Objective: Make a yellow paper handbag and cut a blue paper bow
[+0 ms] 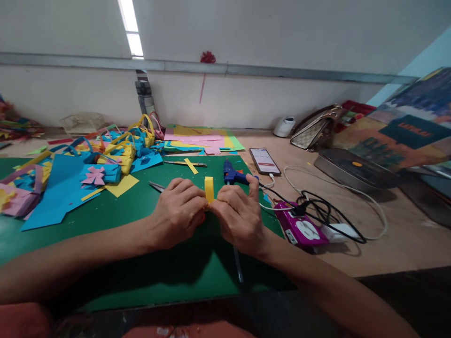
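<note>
Over the green mat (pixel 148 281), both hands meet at a looped yellow paper strip (pixel 209 188). My left hand (pixel 179 213) is closed, its fingertips pinching the strip's lower end. My right hand (pixel 241 216) pinches the same end from the other side, thumb raised. Scissors blades (pixel 157 187) poke out beyond my left hand; something red shows below its fingers, and I cannot tell whether the hand touches the scissors. A blue glue gun (pixel 232 173) lies just past my right hand, and a clear glue stick (pixel 237 265) shows beneath that hand.
Small paper baskets (pixel 120 152) and blue paper (pixel 52 192) cover the left side. Coloured sheets (pixel 197 138) and a craft knife (pixel 172 163) lie ahead. To the right are a phone (pixel 265 161), a purple power strip (pixel 301 225), tangled cables (pixel 327 213) and a case (pixel 352 169).
</note>
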`<control>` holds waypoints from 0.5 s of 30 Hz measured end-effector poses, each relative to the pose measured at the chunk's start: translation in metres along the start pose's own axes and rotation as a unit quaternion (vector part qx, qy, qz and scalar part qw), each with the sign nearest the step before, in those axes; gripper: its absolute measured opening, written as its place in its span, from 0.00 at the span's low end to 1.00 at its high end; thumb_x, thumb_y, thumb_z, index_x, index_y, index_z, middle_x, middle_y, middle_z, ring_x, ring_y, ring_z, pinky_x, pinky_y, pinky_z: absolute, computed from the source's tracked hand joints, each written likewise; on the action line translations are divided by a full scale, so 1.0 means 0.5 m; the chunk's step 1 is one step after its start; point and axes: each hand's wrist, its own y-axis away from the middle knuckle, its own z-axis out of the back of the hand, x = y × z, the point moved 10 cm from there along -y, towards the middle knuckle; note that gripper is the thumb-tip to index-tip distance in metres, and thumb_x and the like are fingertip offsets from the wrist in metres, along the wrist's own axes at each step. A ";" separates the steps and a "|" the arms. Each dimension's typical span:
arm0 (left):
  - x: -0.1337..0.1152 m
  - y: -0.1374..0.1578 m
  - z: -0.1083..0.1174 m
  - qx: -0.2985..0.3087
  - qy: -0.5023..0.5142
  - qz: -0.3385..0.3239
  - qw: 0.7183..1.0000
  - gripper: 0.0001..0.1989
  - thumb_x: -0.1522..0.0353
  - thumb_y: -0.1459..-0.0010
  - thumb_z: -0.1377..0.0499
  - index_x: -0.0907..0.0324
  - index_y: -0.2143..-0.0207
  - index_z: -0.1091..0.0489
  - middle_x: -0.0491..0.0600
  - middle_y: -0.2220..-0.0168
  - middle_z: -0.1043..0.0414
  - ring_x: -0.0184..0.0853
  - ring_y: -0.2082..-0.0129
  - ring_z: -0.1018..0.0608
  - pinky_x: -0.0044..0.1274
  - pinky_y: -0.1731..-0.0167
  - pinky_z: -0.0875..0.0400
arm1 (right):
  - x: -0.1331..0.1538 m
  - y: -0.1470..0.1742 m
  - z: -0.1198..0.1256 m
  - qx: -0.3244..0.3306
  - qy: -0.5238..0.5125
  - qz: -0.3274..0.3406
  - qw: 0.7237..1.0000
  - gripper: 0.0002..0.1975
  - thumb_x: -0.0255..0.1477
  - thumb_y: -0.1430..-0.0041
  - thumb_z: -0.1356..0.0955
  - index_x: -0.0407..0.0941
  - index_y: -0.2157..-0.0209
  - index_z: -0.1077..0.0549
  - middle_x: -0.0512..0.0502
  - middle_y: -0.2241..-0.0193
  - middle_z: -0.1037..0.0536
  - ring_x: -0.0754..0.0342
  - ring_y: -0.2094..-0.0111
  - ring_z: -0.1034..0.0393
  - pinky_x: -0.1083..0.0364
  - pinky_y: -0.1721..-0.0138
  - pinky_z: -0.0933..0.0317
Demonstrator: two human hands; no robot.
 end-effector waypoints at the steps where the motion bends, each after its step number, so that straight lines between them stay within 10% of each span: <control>1: -0.004 -0.001 0.003 0.000 -0.012 -0.007 1.000 0.04 0.75 0.45 0.44 0.60 0.72 0.33 0.49 0.71 0.26 0.34 0.70 0.31 0.29 0.68 0.37 | 0.002 0.000 0.002 -0.004 0.006 0.004 1.000 0.08 0.18 0.45 0.38 0.43 0.71 0.31 0.51 0.75 0.29 0.55 0.66 0.32 0.39 0.45 0.55; 15: -0.031 -0.009 0.019 0.005 -0.059 -0.050 0.997 0.07 0.75 0.45 0.46 0.60 0.75 0.33 0.49 0.72 0.27 0.34 0.71 0.32 0.29 0.67 0.37 | 0.013 -0.002 0.008 -0.008 0.010 0.012 1.000 0.08 0.18 0.44 0.40 0.42 0.71 0.32 0.49 0.74 0.26 0.54 0.63 0.30 0.39 0.45 0.56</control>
